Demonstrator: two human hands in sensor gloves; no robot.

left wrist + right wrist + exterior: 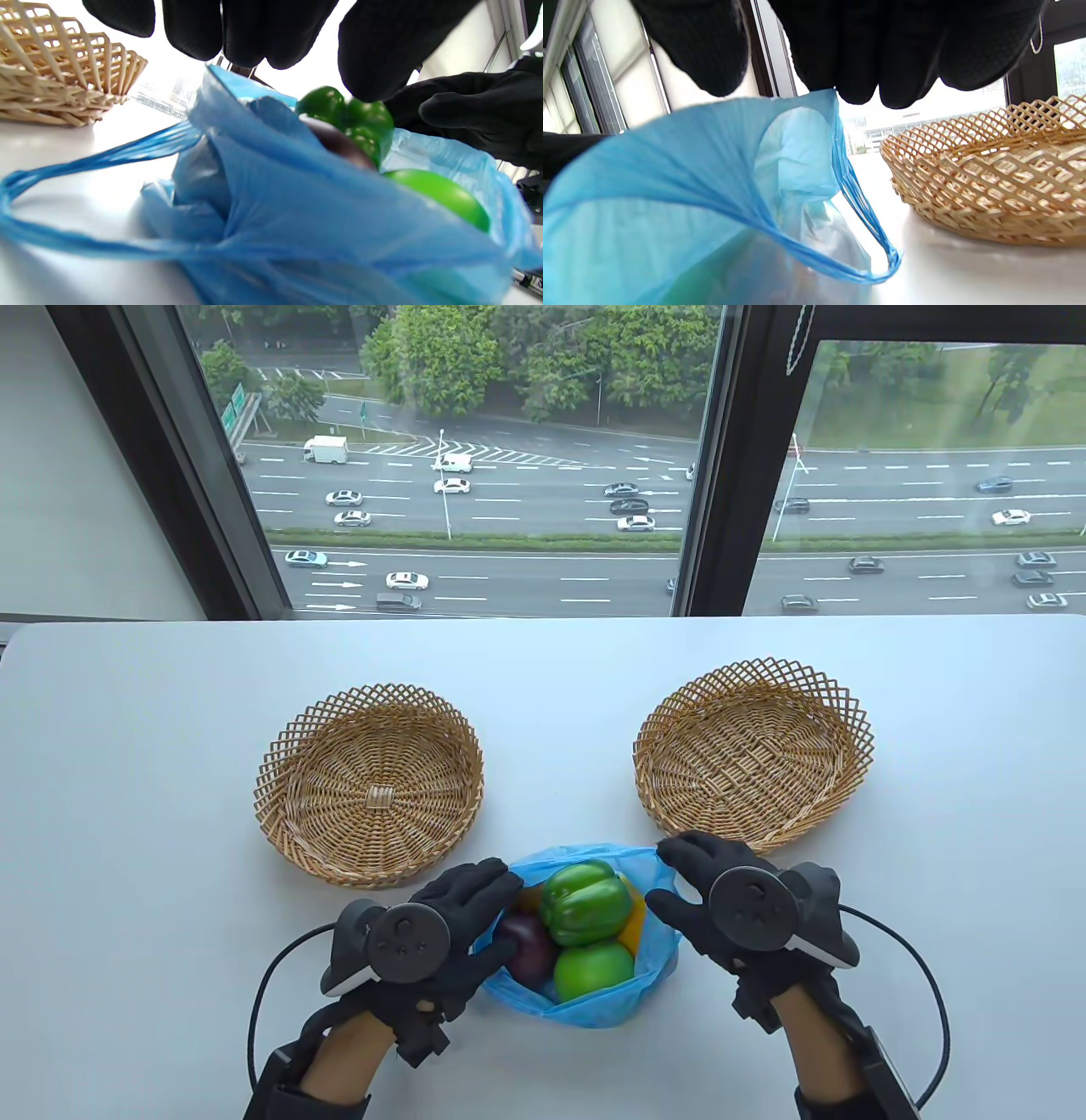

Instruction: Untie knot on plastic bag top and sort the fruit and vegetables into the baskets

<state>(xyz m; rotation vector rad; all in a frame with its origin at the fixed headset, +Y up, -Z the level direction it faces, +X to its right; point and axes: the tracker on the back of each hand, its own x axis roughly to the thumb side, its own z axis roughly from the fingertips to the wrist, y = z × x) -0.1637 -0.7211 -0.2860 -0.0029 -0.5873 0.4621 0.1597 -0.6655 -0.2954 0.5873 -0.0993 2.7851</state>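
Observation:
A blue plastic bag (594,1014) lies open near the table's front edge; its knot is undone and a handle loop (85,156) trails loose. Inside it are a green bell pepper (585,903), a green apple (594,971), a dark purple round item (530,946) and something orange-yellow (635,925) half hidden behind the pepper. My left hand (501,916) grips the bag's left rim, and my right hand (666,878) pinches the far right rim, pulling the mouth wide. Two empty wicker baskets stand behind the bag, one at the left (280,763), one at the right (848,729).
The white table (127,814) reaches back to a window sill. In the wrist views the left basket (63,76) and right basket (988,178) sit close beside the bag (670,178). Cables run from both wrists over the table's front.

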